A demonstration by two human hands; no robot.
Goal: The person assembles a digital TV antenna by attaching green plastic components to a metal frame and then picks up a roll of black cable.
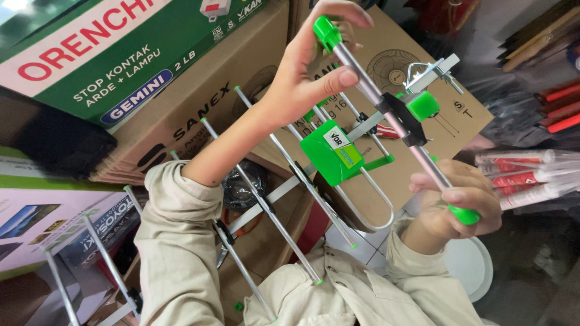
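I hold up a metal outdoor aerial [314, 181] with a long boom, several thin cross rods with green tips and a green plastic box [331, 151] at its middle. My left hand [311, 66] grips the upper end of one silver rod [386, 115] just below its green cap [327, 31]. My right hand [459, 202] is closed round the lower end of the same rod near its other green cap [465, 214]. A black clamp [402, 118] and a green knob [423, 105] sit at the rod's middle. Both sleeves are beige.
Stacked brown cardboard boxes [241, 78] fill the space behind the aerial, with a green and white carton [121, 54] on top at the left. Wrapped tubes with red print [525, 175] lie at the right. A round white object [471, 265] rests on the floor.
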